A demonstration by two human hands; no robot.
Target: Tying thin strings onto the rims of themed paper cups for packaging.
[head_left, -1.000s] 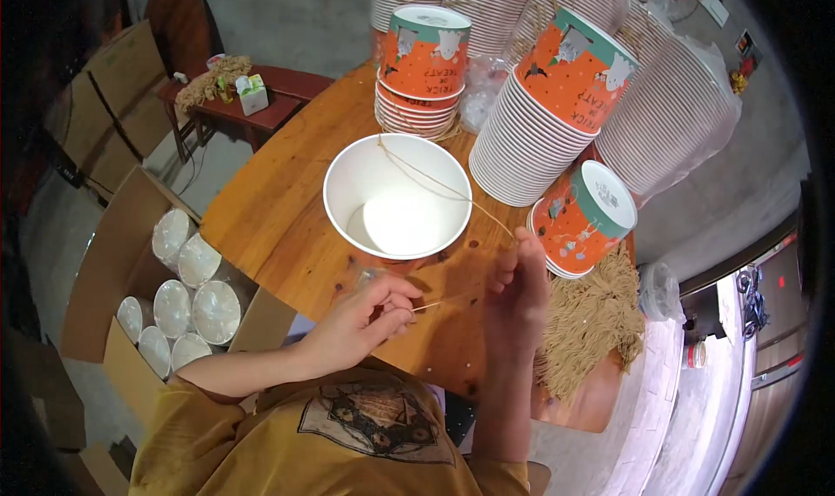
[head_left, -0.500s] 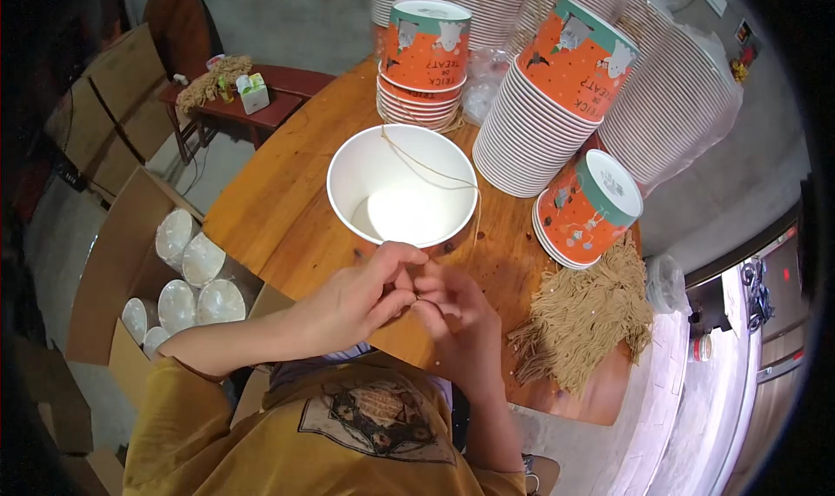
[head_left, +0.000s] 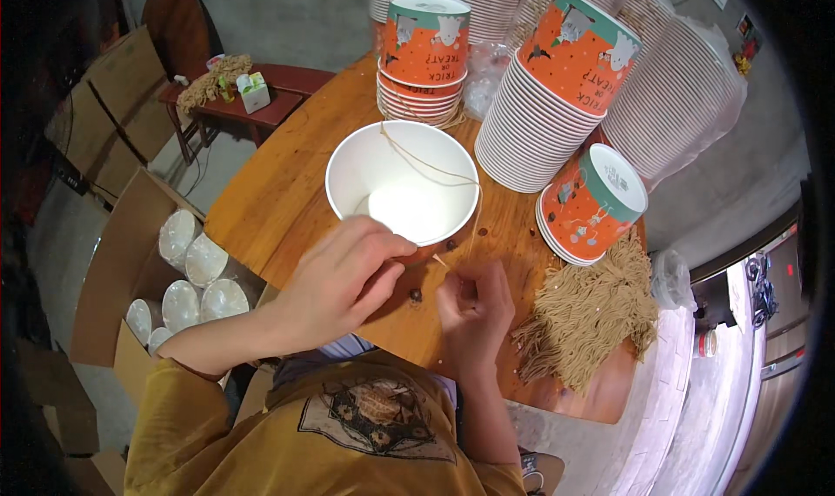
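A white paper bucket (head_left: pixel 348 170) stands mouth up on the wooden table in front of me. Thin tan twine (head_left: pixel 432 173) crosses its mouth and hangs down over its right side toward my right hand. The fingers of my right hand (head_left: pixel 474 309) are closed in a pinch on the twine, a short end sticking up from them. My left hand (head_left: pixel 348 274) is at the near side of the bucket, its fingertips by the rim. Its fingers are loosely bent and apart, with nothing visible in them.
Upside-down orange and green paper buckets stand in a short stack (head_left: pixel 426 48), a tall stack (head_left: pixel 544 104) and a small stack (head_left: pixel 587 204). A heap of tan twine (head_left: pixel 587 313) lies at the table's right. On the floor at left, an open carton (head_left: pixel 122 270) holds several wrapped bucket stacks.
My hands, close together before, have parted. The left went up and left to the bucket's rim; the right moved slightly right with the twine end.
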